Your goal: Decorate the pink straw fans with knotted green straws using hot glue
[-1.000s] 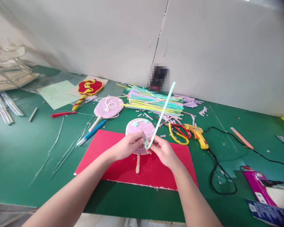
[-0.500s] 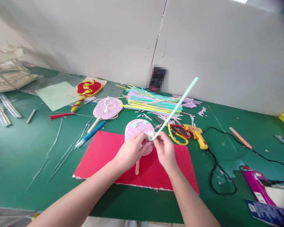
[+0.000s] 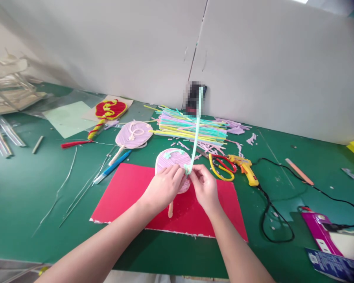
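A mint-green pipe cleaner (image 3: 196, 135) stands up from between my hands, its lower end bent into small loops. My left hand (image 3: 168, 182) pinches the looped end from the left. From the right, my right hand (image 3: 204, 184) closes its fingers on the same end. Below them, a round lilac fan (image 3: 177, 158) made of pipe cleaners lies on a red board (image 3: 120, 192). Small mint flowers and a mint strip decorate its top. The fan's pale handle (image 3: 170, 209) points toward me, and my left hand covers part of the fan.
A heap of pastel pipe cleaners (image 3: 191, 126) lies behind the board. Scissors (image 3: 222, 167), a yellow glue gun (image 3: 245, 169) with a black cord and a purple power strip (image 3: 315, 232) are at right. Another lilac fan (image 3: 133, 134), a red fan (image 3: 111, 109) and a blue pen (image 3: 112, 167) are at left.
The free length of the mint pipe cleaner has swung from leaning right to nearly upright. Its lower end is wound more tightly between my fingers; both hands stay almost in place.
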`<control>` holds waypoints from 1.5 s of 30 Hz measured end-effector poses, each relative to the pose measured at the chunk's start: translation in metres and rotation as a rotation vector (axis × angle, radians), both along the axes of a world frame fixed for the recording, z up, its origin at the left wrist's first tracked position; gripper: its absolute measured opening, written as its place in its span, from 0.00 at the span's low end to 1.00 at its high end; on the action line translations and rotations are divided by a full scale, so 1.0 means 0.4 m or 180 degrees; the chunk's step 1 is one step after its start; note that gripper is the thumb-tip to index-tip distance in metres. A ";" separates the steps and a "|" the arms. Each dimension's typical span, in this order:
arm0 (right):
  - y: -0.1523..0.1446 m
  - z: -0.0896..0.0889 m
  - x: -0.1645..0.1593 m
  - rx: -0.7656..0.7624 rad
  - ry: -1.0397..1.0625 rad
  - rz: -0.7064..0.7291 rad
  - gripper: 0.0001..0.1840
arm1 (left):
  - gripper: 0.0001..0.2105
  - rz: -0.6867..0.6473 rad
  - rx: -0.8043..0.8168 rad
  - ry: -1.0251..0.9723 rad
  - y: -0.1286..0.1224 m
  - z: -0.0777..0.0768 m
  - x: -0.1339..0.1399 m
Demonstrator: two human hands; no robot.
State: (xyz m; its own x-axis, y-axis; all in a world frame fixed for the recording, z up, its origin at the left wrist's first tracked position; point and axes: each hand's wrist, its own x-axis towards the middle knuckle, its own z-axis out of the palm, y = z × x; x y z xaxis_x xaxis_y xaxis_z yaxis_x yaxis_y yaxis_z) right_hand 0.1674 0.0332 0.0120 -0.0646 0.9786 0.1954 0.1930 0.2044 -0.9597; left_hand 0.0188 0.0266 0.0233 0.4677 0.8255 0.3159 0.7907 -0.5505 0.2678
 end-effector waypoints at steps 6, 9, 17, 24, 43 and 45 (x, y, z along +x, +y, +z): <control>-0.001 0.000 0.000 0.0036 -0.0075 -0.0032 0.09 | 0.10 -0.0022 -0.0417 -0.0425 -0.001 0.014 0.000; -0.003 -0.003 -0.002 0.0010 -0.0109 -0.0091 0.09 | 0.08 0.0059 -0.1125 -0.1196 -0.007 0.015 0.006; -0.009 -0.003 -0.005 0.0119 -0.0326 -0.0168 0.08 | 0.08 0.0455 -0.1685 -0.2388 -0.021 0.007 0.030; -0.004 0.013 -0.003 -0.0107 -0.0050 -0.0085 0.10 | 0.08 0.0119 -0.1566 -0.2148 -0.006 0.021 0.010; 0.002 0.008 -0.009 -0.0356 0.0120 0.0159 0.10 | 0.12 -0.0143 -0.0282 0.0032 0.020 0.016 -0.024; 0.001 0.007 -0.009 -0.0310 0.0145 0.0123 0.09 | 0.11 -0.0138 -0.0210 0.0115 0.018 0.014 -0.022</control>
